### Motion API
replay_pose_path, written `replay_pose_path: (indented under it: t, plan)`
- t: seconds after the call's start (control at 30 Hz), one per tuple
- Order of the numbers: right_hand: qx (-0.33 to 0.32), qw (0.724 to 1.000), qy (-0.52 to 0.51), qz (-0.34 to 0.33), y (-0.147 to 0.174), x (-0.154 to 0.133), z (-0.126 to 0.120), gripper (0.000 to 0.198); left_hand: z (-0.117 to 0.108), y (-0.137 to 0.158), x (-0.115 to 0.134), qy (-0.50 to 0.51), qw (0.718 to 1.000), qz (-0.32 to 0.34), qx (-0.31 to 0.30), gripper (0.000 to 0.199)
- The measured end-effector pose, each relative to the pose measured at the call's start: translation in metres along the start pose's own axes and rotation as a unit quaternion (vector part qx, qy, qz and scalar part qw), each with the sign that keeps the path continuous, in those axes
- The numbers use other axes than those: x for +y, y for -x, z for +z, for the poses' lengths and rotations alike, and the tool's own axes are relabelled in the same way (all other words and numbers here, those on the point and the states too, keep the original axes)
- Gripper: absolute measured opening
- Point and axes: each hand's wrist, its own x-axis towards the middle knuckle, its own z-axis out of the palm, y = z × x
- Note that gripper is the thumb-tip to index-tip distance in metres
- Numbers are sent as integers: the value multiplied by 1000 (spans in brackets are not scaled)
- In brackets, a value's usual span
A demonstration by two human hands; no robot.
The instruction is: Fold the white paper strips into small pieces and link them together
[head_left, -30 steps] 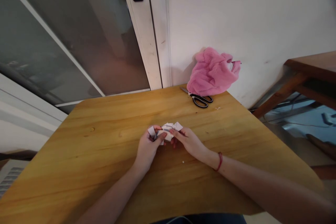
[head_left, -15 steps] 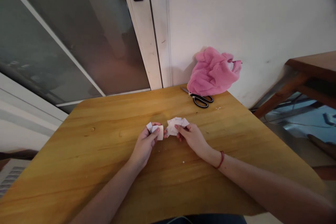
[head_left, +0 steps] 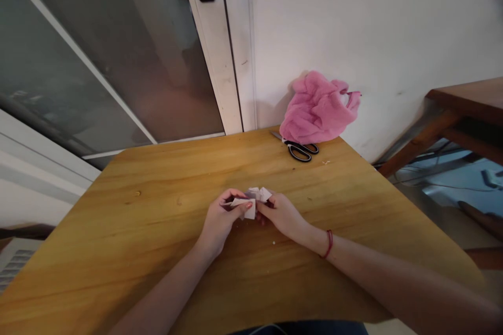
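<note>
Several small white paper pieces (head_left: 249, 210) are pinched between the thumb and fingers of my left hand (head_left: 220, 218). Beside it, my right hand (head_left: 283, 215) grips more white paper pieces (head_left: 260, 194), which stick out past its fingertips. The two hands are close together over the middle of the wooden table (head_left: 157, 235), and the papers overlap from this angle. Most of the fingers under the papers are hidden. A tiny white scrap (head_left: 274, 243) lies on the wood just below the right hand.
Black-handled scissors (head_left: 300, 151) lie at the table's back edge, partly under a bunched pink cloth (head_left: 320, 110) against the white wall. Small crumbs dot the wood. A sliding glass door (head_left: 157, 63) borders the back left; another wooden table (head_left: 467, 99) stands right.
My hands have come together, the left moving right and slightly down. The paper in the left hand now partly covers that in the right, which sits lower than before.
</note>
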Motion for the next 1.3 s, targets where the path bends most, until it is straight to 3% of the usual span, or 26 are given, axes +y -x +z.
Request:
replay_pose_path:
  t: [0.33, 0.53, 0.7, 0.8, 0.93, 1.03, 1.13, 1.3]
  plan:
    - [-26, 996, -58, 64, 0, -3, 3, 27, -4, -3, -4, -51, 997, 16, 55, 21]
    - [-26, 998, -27, 51, 2, -3, 3, 26, -4, -3, -6, -80, 994, 28, 65, 24]
    - [-5, 997, -42, 72, -1, 2, 0, 28, -3, -2, -1, -26, 994, 30, 105, 24]
    - [24, 996, -51, 64, -4, 3, -3, 29, -5, -3, 4, 58, 994, 7, 95, 19]
    - [55, 995, -62, 61, -7, 1, -7, 26, -8, -5, 8, 191, 977, -16, 89, 14]
    - [72, 994, -60, 62, -9, -1, -8, 25, -8, -5, 8, 235, 967, -9, 101, 11]
    - [78, 994, -49, 59, -9, -1, -9, 26, -5, -4, 7, 189, 975, 6, 113, 9]
    - [75, 995, -36, 53, -9, 3, -9, 25, -3, -1, 6, 100, 992, 32, 74, 18]
